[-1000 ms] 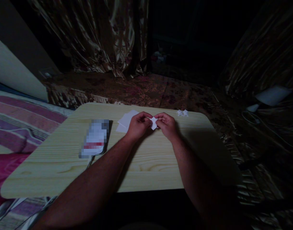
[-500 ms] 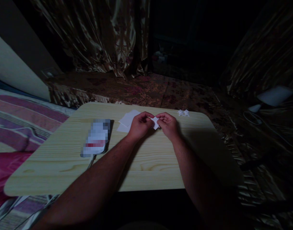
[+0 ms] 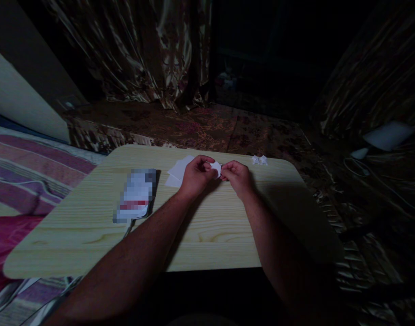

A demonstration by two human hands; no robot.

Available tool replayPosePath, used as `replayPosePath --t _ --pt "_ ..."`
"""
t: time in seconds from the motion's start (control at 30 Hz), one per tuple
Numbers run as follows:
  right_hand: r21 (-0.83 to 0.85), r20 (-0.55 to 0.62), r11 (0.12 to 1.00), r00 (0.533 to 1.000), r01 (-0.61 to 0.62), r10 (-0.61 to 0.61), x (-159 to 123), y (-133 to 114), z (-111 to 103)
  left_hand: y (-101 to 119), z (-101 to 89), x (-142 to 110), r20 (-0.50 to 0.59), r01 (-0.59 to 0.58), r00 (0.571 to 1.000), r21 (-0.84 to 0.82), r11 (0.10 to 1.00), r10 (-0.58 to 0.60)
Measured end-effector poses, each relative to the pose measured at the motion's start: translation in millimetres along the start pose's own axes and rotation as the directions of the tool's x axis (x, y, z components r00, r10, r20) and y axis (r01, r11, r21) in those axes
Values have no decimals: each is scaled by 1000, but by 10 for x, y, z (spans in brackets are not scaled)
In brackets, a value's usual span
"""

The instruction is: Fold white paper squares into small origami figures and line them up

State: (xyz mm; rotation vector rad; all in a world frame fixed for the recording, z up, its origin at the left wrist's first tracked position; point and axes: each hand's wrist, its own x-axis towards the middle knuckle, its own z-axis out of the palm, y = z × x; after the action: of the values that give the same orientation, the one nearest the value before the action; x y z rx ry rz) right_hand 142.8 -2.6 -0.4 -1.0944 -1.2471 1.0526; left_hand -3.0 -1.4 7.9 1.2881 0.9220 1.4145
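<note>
A small piece of folded white paper (image 3: 216, 169) is pinched between the thumb and fingers of my left hand (image 3: 197, 175). My right hand (image 3: 239, 177) is closed at the paper's right edge, its thumb and fingertips pressed together there. The finer folds are too small to make out. Behind my left hand lie several flat white paper sheets (image 3: 177, 174), partly covered by it. Two little folded white paper pieces (image 3: 259, 160) sit side by side near the far edge, beyond my right hand.
A phone-like device (image 3: 135, 194), blurred out, lies on the left of the light wooden table (image 3: 214, 235), with a cable at its near end. A striped bedspread (image 3: 31, 158) is on the left. Dark patterned curtains (image 3: 173, 54) hang behind. A white lamp-like object (image 3: 388, 136) stands at the right.
The paper has turned in my fingers and sits slightly farther left, more in my left hand. My right fingertips have shifted to its right edge.
</note>
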Motion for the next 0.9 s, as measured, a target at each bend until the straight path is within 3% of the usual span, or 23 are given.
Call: replayPosePath --t 0.2,0.53,0.9 --pt "24 5 1000 1000 19 -19 0 26 21 -17 13 -11 36 53 998 -52 997 -51" --pt "17 4 997 998 69 -69 -28 21 45 -35 51 -31 65 36 997 -106 994 -29" --pt "60 -48 998 999 19 -16 -34 -4 71 -27 85 -57 48 13 999 -89 996 -9"
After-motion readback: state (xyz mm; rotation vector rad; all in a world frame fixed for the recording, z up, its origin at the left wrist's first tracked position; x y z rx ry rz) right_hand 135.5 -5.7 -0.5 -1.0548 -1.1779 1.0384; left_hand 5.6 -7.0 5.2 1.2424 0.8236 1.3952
